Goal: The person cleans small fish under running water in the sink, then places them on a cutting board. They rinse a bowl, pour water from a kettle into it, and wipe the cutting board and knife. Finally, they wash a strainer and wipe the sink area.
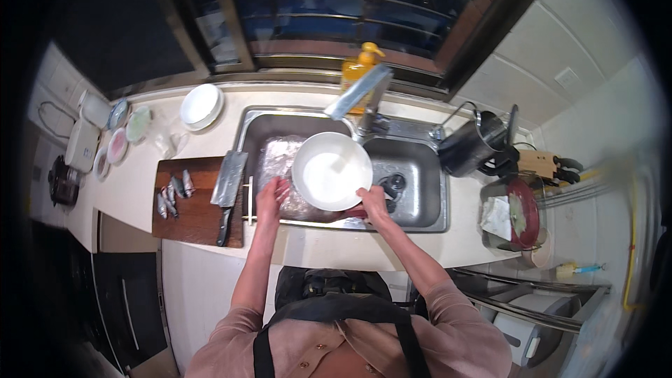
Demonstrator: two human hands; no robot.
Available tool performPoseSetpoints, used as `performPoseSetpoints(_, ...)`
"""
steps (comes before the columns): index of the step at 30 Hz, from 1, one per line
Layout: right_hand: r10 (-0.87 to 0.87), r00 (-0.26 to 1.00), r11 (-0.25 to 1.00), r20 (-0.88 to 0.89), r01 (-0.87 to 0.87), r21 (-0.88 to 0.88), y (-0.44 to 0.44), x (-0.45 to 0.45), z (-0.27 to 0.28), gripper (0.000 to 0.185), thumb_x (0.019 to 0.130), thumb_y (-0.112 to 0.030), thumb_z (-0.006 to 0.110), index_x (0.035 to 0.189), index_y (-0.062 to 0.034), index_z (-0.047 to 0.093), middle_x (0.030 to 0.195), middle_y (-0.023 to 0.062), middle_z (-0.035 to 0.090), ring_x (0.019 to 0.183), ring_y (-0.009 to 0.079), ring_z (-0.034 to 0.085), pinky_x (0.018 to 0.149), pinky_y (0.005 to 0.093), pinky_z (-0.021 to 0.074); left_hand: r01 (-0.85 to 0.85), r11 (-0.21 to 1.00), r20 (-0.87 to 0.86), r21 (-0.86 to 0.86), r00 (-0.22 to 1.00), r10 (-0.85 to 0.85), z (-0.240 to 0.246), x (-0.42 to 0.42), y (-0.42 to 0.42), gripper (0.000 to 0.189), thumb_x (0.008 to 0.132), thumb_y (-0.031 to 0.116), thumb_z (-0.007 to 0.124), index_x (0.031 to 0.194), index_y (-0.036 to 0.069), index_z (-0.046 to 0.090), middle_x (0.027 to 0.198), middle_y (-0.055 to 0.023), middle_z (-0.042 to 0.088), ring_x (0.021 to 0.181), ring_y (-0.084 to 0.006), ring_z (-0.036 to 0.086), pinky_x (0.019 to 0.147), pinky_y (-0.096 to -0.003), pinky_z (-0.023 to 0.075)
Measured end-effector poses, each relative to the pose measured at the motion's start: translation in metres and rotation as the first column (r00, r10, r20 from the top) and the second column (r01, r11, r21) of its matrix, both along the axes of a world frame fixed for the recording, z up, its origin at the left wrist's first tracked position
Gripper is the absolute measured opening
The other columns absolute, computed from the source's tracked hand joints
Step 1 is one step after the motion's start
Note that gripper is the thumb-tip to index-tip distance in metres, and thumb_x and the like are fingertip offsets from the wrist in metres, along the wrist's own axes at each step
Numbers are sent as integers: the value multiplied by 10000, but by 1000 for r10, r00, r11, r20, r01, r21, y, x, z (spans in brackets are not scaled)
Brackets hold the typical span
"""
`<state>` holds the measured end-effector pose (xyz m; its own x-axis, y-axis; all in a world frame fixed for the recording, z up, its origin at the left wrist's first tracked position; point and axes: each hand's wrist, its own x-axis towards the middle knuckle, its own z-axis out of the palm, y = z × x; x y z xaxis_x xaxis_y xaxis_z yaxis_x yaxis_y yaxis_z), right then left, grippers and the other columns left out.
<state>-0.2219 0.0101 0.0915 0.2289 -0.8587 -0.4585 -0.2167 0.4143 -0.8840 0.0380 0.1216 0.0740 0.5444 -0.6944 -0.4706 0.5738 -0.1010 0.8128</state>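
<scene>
My right hand (373,205) grips the lower right rim of a round white bowl (332,170), which is over the sink's divider and partly covers the left basin. My left hand (271,201) is apart from the bowl, over the front left of the larger basin (286,149), its slightly blurred fingers spread and holding nothing. Below the bowl a dark red edge (350,213) shows; what it belongs to is hidden. Left of the sink, a cleaver (229,181) rests on a wooden cutting board (199,215) with several small pieces of fish (176,189).
Behind the sink stand a faucet (374,107) and a yellow pump bottle (354,71). The smaller basin (415,168) has a black drain. White bowls (201,105) sit back left. At right are a dark pot (467,144), a knife block (538,164) and a container with a red basin (525,210).
</scene>
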Motion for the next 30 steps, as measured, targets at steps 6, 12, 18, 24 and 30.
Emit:
performPoseSetpoints(6,48,995,997,92,-53,50,-10,-58,5,314,833,-58,533,1019,189,589,867,236,677,661,318,698,524,379,595,-28,999,164,-29,986,32,17,-32,-10,412,1003,347,512,1239,18,588,1137,-95,650,1034,-168,624,877,-308,506)
performPoseSetpoints(12,59,996,996,62,-55,-73,-8,-81,6,293,831,-52,540,1005,174,604,851,233,679,655,320,701,506,368,608,339,919,-41,200,940,-338,28,-74,-34,615,900,542,593,1347,133,490,1268,-42,553,1078,-188,549,837,-341,473)
performPoseSetpoints(18,76,992,995,100,-81,51,-8,-100,2,301,848,-34,527,1097,116,606,886,182,682,680,247,696,521,330,606,452,885,-196,113,883,-426,24,-90,-36,551,891,463,641,1266,79,516,1194,-66,585,1049,-177,595,825,-318,521)
performPoseSetpoints(24,13,998,993,66,-20,114,-19,-120,45,396,913,-195,622,1213,59,571,933,122,680,762,175,669,548,301,594,372,923,-132,101,924,-358,23,-107,-29,439,844,293,622,1203,59,527,780,18,554,497,-33,380,415,-199,262)
performPoseSetpoints(30,-801,575,184,-164,-24,-983,-113,-250,137,552,865,-183,724,1320,27,493,1299,160,541,1148,253,526,998,379,395,258,964,-140,65,959,-247,29,-116,-26,416,844,295,592,1199,89,522,789,13,563,486,-43,424,395,-200,305)
